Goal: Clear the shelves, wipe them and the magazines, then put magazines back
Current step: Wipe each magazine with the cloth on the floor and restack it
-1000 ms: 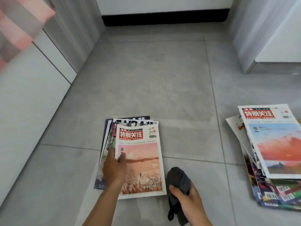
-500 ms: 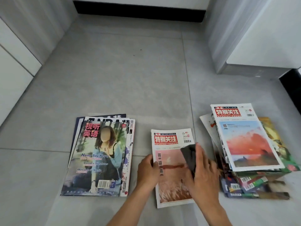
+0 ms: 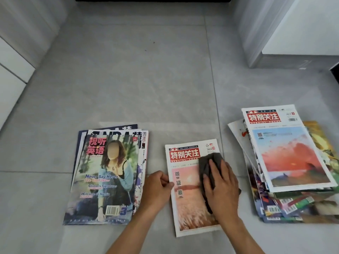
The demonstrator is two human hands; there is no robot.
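On grey floor tiles (image 3: 146, 88), magazine (image 3: 189, 204) lies between stacks.

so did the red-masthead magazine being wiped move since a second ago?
Yes. The magazine left the top of the left pile and now lies rightward on the bare floor, between both piles.

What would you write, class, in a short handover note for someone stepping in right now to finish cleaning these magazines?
Left hand steadies the left edge of the single magazine lying on the floor.
Right hand presses the grey cloth flat on its cover, mid-wipe.
Left stack and the bigger right stack lie either side.
Which stack is already wiped cannot be told.
Left: finish this cover, wipe the rest, return all to the shelves, which are out of view.
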